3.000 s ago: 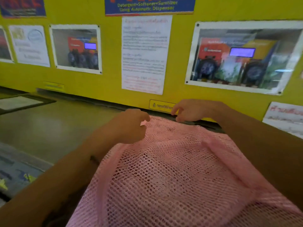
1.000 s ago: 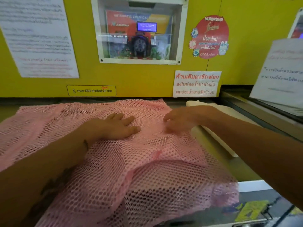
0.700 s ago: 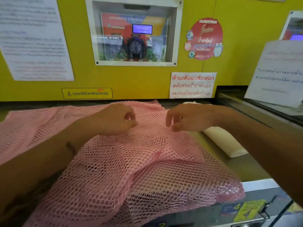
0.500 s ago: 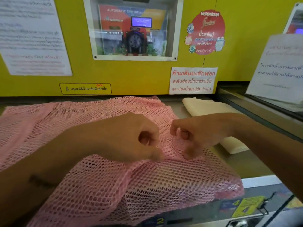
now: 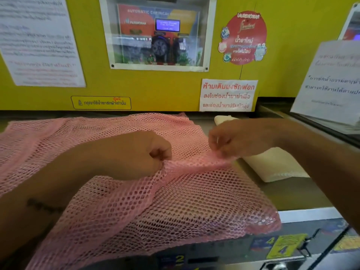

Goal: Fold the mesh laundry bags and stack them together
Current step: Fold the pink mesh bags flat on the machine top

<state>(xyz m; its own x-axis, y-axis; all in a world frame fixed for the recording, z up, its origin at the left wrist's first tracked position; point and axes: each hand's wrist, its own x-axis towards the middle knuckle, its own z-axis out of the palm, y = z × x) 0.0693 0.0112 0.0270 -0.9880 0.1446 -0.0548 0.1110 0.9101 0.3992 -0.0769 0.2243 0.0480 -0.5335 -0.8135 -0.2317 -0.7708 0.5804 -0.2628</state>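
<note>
A large pink mesh laundry bag lies spread over the grey machine top, its near edge hanging over the front. My left hand is a fist pinching a raised ridge of the mesh near the middle. My right hand pinches the same ridge further right, fingers closed on the fabric. A folded cream-white bag lies flat to the right of the pink one, partly hidden by my right wrist.
A yellow wall with taped notices and a dispenser window stands right behind the top. A paper sign stands at the right. The machine's front panel with numbered stickers is below the near edge.
Both hands went from pressing flat on the mesh to pinching it, then pulled a ridge of fabric toward me and spread slightly apart.
</note>
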